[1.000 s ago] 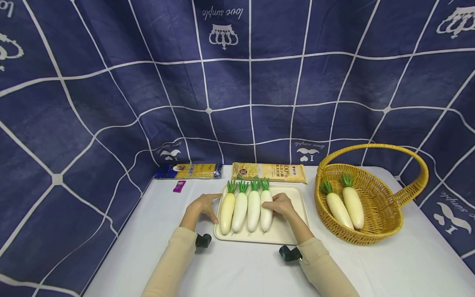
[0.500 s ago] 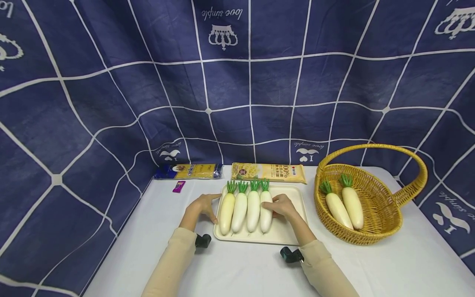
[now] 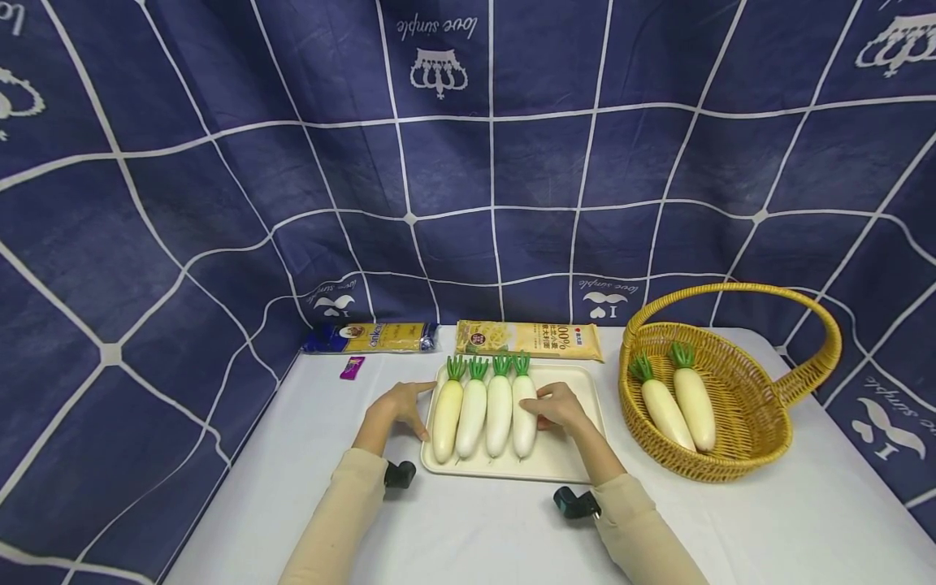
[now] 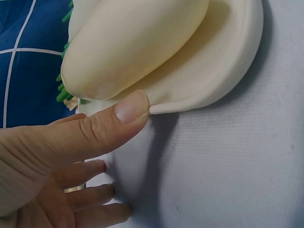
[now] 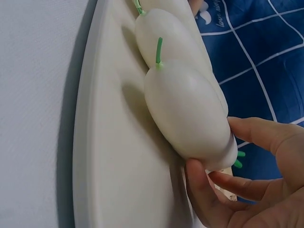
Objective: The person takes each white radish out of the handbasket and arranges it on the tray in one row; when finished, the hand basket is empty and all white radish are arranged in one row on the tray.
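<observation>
Several white radishes with green tops lie side by side on a cream tray (image 3: 563, 463). My right hand (image 3: 561, 406) holds the rightmost white radish (image 3: 524, 431) with fingers and thumb about its leafy half; the right wrist view shows this radish (image 5: 185, 104) resting on the tray. At the tray's left side is my left hand (image 3: 398, 406), its thumb touching the rim and its index finger stretched toward the back. In the left wrist view that hand (image 4: 80, 142) has its other fingers extended below the rim. The yellowish leftmost radish (image 3: 447, 418) lies just beside it.
To the right stands a wicker basket (image 3: 760, 406) with a tall handle and two radishes (image 3: 695, 406) inside. Behind the tray lie a yellow pasta packet (image 3: 530, 340) and a blue-and-yellow pasta packet (image 3: 373, 337). A small purple wrapped sweet (image 3: 353, 367) lies at the left.
My right hand's fingertips have shifted slightly to the right on the rightmost radish. The left hand, the tray and the other radishes look unmoved.
</observation>
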Action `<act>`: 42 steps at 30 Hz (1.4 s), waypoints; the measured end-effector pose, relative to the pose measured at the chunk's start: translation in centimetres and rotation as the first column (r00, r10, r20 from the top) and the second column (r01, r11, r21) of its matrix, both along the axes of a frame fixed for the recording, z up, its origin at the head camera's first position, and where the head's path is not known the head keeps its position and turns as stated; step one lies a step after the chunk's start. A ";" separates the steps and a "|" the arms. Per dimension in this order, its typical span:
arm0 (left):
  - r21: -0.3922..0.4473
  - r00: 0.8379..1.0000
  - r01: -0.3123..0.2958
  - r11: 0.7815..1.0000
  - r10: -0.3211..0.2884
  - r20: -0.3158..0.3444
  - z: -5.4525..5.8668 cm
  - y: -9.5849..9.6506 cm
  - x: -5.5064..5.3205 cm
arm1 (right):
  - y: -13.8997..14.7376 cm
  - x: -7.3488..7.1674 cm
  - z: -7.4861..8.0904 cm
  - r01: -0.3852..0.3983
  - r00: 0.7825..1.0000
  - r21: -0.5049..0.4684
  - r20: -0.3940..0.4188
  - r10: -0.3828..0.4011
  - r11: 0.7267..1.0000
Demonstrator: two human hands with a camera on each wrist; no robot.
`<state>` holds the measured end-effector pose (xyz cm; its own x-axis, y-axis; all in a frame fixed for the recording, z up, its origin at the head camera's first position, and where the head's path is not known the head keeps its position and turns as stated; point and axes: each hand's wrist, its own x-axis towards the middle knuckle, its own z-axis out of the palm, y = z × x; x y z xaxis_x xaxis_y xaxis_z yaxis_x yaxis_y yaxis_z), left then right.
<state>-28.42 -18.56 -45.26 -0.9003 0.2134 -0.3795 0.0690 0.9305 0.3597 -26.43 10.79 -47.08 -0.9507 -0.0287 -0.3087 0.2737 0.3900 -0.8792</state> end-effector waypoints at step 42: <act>0.007 1.000 0.001 1.000 -0.001 -0.008 0.0 0.0 0.1 | 7.5 3.4 5.8 -0.188 0.962 0.053 -0.193 0.194 0.981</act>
